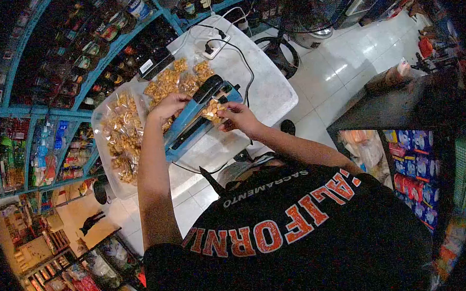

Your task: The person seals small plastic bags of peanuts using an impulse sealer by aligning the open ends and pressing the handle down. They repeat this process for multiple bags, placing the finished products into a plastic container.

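A blue heat sealer (194, 121) with a black-ended arm lies slantwise on the white table in front of me. My right hand (235, 117) is closed on the edge of a small clear bag of golden-brown snacks (213, 111), which lies against the sealer's near side. On the sealer's other side, my left hand (173, 105) has its fingers bent in close to the blue arm. Its fingertips are partly hidden, and what they pinch cannot be made out. More filled snack bags (166, 83) lie just beyond my left hand.
A clear plastic tub (101, 153) full of snack bags stands at the table's left. On the white table (272, 92) are a power strip (217, 46) with black cords and a dark box (155, 62). Blue shelves of bottles (114, 43) line the left; a fan (312, 4) stands behind.
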{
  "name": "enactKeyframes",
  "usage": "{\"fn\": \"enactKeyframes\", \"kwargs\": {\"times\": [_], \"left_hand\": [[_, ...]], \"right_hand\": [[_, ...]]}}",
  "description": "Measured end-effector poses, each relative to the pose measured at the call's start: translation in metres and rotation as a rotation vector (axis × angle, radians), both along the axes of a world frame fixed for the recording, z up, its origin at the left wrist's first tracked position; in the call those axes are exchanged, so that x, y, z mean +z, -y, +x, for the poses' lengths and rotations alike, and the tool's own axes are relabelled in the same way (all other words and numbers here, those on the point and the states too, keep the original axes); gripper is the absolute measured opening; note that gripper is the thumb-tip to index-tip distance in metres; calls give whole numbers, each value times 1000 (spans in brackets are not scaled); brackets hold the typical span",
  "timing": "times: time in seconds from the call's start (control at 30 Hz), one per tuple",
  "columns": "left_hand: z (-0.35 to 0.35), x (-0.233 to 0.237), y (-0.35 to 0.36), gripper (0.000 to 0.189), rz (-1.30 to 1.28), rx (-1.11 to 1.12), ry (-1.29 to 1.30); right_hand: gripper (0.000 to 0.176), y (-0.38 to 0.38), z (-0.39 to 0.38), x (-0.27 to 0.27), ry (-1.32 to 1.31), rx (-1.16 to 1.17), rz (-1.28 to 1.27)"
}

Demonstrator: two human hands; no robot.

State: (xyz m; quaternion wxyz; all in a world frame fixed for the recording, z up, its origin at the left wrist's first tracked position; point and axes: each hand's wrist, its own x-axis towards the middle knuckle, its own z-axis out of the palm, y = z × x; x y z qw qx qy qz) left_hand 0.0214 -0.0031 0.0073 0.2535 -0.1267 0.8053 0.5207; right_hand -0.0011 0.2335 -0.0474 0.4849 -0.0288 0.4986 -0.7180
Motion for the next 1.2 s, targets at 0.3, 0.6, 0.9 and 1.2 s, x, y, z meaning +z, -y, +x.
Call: {"fn": "enactKeyframes", "kwargs": {"times": [0.3, 0.6, 0.9, 1.2], "left_hand": [[-5, -19, -7, 17, -246, -30, -194], [-16, 5, -14, 18, -137, 316, -542], [-20, 116, -73, 16, -149, 493, -909], [-2, 166, -111, 13, -56, 213, -830]], "right_hand": [[26, 3, 2, 2, -26, -66, 15], [26, -13, -10, 9, -122, -227, 44], [20, -34, -32, 87, -413, -591, -195], [26, -44, -22, 134, -543, -456, -336]]}}
